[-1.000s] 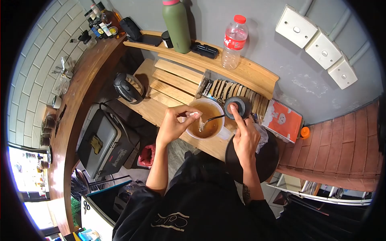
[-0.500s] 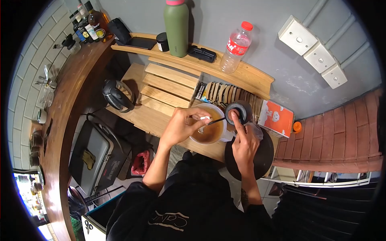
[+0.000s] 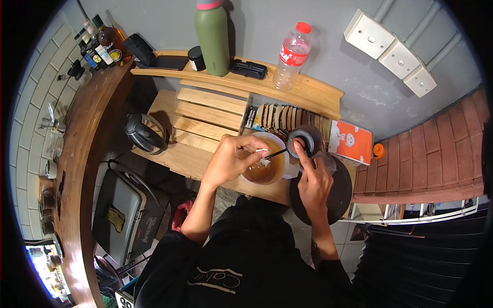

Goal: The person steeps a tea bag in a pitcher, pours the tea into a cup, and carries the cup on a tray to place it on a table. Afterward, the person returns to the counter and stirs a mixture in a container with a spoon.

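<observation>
My left hand (image 3: 233, 159) is over a wide tub (image 3: 247, 177) of amber liquid (image 3: 272, 167), thumb and fingers pinched on a small white scrap (image 3: 265, 161) that hangs above the liquid. A thin black rod (image 3: 278, 153) runs from near those fingertips to a round piece with a black rim (image 3: 306, 137). My right hand (image 3: 315, 182) is closed around this piece, one fingertip on its brownish middle. Its exact kind I cannot make out. Something clear and crumpled (image 3: 327, 161) shows behind the right knuckles.
Below my right hand lies a dark round surface (image 3: 339, 192). A kettle (image 3: 146, 133) stands left of a slatted wooden rack (image 3: 210, 115). Behind are a green bottle (image 3: 212, 41), a plastic bottle (image 3: 292, 56) and an orange notebook (image 3: 352, 142).
The white scrap looks longer and more ragged beneath my left fingertips. Both hands stay nearly in place while the whole view shifts slightly.
</observation>
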### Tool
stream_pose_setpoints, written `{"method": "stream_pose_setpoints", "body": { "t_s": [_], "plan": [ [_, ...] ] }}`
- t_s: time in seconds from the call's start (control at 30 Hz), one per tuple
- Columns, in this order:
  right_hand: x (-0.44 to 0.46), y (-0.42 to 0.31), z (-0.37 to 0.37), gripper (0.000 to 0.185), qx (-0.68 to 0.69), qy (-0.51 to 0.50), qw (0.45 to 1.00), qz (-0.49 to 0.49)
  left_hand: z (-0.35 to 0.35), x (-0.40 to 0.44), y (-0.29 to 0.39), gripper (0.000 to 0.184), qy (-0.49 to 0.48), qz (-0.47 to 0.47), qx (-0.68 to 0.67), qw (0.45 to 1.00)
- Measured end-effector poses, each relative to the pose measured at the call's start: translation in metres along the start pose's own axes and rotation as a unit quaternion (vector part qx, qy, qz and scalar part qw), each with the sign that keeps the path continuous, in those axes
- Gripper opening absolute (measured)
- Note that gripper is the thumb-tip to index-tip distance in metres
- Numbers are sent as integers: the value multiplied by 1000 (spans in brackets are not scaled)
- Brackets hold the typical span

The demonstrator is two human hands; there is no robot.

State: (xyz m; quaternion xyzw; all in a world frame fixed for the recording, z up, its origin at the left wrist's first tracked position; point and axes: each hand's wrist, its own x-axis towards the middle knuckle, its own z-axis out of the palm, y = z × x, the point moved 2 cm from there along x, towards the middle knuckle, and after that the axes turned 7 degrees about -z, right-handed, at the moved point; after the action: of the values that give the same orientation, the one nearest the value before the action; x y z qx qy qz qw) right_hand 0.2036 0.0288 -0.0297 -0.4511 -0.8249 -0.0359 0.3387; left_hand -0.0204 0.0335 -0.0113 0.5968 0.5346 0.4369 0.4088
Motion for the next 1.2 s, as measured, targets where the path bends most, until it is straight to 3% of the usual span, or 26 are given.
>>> {"method": "stream_pose_setpoints", "body": {
  "t_s": [0.27,0.37,0.57,0.63,0.83,0.97,1.03,1.2],
  "plan": [
    [-10,4,-2,66,-6,14,1000,6,3,-5,-4,11,-29,-17,-15,999],
    [-6,4,-9,70,-5,11,1000,16,2,-3,1,11,-41,21,-18,999],
    [-11,10,-1,61,-4,42,999,0,8,-7,-13,12,-58,-49,-33,997],
    [-11,10,-3,62,5,48,999,-12,10,-7,-10,12,-49,1,-26,998],
    [-11,7,-2,64,-5,42,999,-16,9,-11,-2,12,-48,14,-38,998],
    [-12,5,1,65,-10,21,1000,-10,6,-10,-16,12,-27,5,-6,1000],
    [-12,5,2,66,-15,9,1000,1,3,-12,-12,11,-42,-47,-53,997],
    [-7,4,-1,68,-8,32,999,-10,-2,-16,0,12,-39,-24,-35,998]
  ]
}}
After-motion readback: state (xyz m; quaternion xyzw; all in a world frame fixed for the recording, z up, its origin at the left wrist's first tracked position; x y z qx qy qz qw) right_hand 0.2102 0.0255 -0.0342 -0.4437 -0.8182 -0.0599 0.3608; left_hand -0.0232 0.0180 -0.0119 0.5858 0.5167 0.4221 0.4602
